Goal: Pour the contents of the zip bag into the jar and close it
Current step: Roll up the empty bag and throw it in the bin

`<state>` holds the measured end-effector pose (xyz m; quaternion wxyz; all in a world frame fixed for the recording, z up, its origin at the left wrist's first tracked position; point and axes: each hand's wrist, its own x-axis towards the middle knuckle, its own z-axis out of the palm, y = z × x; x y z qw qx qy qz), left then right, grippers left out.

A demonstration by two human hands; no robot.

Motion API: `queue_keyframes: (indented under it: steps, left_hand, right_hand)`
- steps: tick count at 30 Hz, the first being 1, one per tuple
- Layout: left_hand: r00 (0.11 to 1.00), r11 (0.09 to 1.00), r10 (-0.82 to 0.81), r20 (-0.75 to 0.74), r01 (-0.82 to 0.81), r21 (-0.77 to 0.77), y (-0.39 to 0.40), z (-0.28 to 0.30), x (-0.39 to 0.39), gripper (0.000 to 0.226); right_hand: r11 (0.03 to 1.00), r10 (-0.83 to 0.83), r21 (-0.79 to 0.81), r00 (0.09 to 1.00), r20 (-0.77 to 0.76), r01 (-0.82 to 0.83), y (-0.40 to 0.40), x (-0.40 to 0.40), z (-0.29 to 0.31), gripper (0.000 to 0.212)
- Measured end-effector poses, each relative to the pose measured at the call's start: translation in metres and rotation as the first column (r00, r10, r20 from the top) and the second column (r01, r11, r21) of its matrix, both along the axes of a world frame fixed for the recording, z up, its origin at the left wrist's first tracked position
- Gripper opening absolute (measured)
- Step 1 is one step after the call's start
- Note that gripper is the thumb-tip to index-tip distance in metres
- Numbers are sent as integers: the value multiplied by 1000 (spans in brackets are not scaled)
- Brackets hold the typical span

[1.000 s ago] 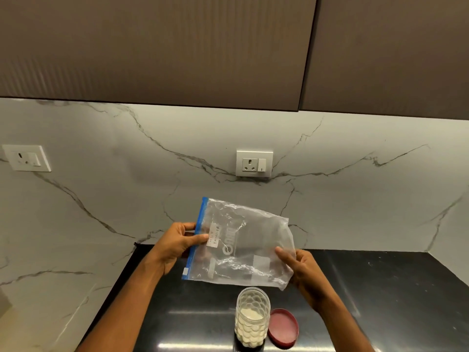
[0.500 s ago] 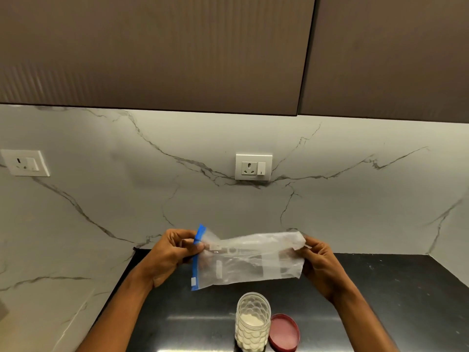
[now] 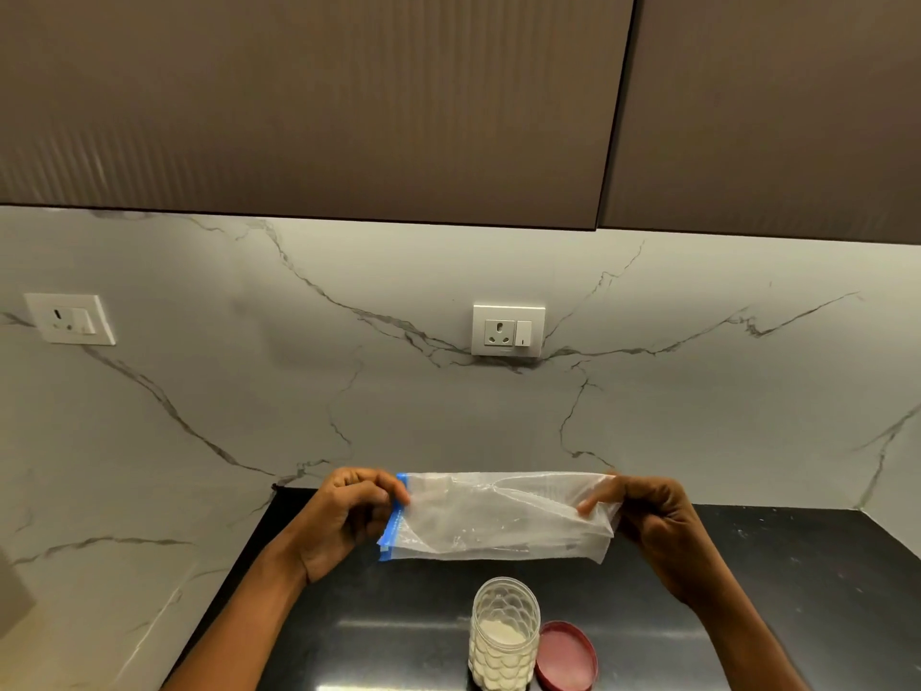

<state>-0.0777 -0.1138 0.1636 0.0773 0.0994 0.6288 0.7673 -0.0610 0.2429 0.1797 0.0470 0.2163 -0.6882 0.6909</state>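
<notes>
Above the open jar point(image 3: 504, 635), zip bag point(image 3: 498, 516) stretched between pinching left hand point(image 3: 344, 516) and right hand point(image 3: 658, 526).

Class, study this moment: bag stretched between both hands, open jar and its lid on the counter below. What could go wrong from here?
1. The jar stands open, holding white powder, under the zip bag; a dropped hand or the bag could tip it.
2. The red lid lies beside the jar, near the frame's bottom; it may get knocked away before closing.
3. The left hand and right hand hold the bag level; leftover powder might spill onto the black counter.
</notes>
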Motion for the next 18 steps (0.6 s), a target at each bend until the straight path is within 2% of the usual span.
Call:
queue_keyframes:
  steps: [3,6,8,10,12,13,15,18]
  left_hand:
    - [1000,1000,14,27,-13,-5,5,-3,0,39]
    - [998,997,58,19,-57,-57,11,-2,1,34]
    - [997,995,78,-30,-79,-61,10,1,1,33]
    - [992,987,74,-106,-88,-137,7,10,2,31]
    - [984,965,33,-177,-77,-252,5,21,1,21]
    - [980,950,-2,-200,-60,-307,6,27,-1,18]
    - [967,905,-95,-234,-14,-424,11,41,-6,18]
    - [935,818,-257,-246,75,-570,28,57,-17,26]
  right_hand:
    - [989,46,142,997,-68,-36,0,4,5,59]
    - [949,99,309,990,-100,-64,3,5,7,60]
    - [912,140,391,990,-8,-126,10,6,8,61]
    - [885,157,421,979,130,-197,20,10,11,51]
    - [903,116,388,975,188,-182,25,11,18,30]
    - [917,79,373,980,183,-143,23,9,21,29]
    - [893,21,444,990,140,-82,7,0,26,43]
    - [790,127,572,972,199,-220,-39,-14,27,53]
